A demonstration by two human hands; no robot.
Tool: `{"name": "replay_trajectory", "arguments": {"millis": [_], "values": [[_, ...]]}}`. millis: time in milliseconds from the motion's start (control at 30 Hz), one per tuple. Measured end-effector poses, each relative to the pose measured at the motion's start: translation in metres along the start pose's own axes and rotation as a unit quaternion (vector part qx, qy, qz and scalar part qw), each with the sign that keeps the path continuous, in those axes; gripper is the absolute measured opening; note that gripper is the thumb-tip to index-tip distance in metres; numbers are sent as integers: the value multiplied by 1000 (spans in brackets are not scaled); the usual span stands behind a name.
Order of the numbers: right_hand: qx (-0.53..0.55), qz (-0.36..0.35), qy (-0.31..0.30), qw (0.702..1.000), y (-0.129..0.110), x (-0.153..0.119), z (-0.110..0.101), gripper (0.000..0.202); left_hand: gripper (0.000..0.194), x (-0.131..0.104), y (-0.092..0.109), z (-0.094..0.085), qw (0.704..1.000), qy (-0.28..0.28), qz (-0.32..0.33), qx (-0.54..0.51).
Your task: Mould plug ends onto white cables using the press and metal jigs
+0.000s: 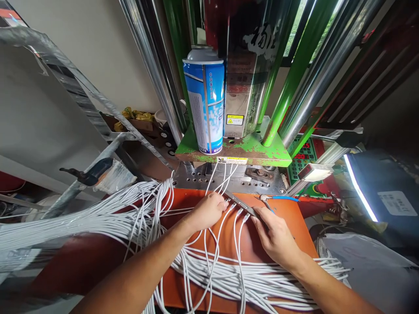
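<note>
A narrow dark metal bar (240, 203) lies slantwise above the orange tabletop (291, 218), with several white cable connectors (241, 211) along its lower edge. My left hand (211, 211) pinches a white connector at the bar's left end. The right end of the bar is between the thumb and fingers of my right hand (273, 231). White cables (236, 235) hang from the connectors toward me. Beyond the bar, thin white cables (211, 179) run up beneath the green press plate (255, 152).
A blue spray can (206, 104) stands on the press plate. Blue-handled pliers (278, 198) lie behind my right hand. Large bundles of white cable (108, 218) cover the left and front. A control panel (304, 161) and a bright lamp (360, 187) are at right.
</note>
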State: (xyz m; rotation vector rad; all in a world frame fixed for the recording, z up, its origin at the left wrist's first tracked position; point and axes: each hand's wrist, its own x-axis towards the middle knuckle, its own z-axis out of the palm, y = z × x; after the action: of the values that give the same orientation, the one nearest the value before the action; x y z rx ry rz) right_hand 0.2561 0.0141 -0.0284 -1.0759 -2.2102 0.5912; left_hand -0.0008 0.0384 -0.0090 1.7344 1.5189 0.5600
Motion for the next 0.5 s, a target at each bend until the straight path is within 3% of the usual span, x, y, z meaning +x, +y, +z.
{"name": "replay_trajectory", "arguments": {"millis": [200,500], "values": [[-26,-31,-18,999,-2,-1,1,16,34,2,-4,-7,997,-14,31,67],[33,-39,-82,995,-10,3,-16,16,32,-13,21,4,983,24,10,180]]}}
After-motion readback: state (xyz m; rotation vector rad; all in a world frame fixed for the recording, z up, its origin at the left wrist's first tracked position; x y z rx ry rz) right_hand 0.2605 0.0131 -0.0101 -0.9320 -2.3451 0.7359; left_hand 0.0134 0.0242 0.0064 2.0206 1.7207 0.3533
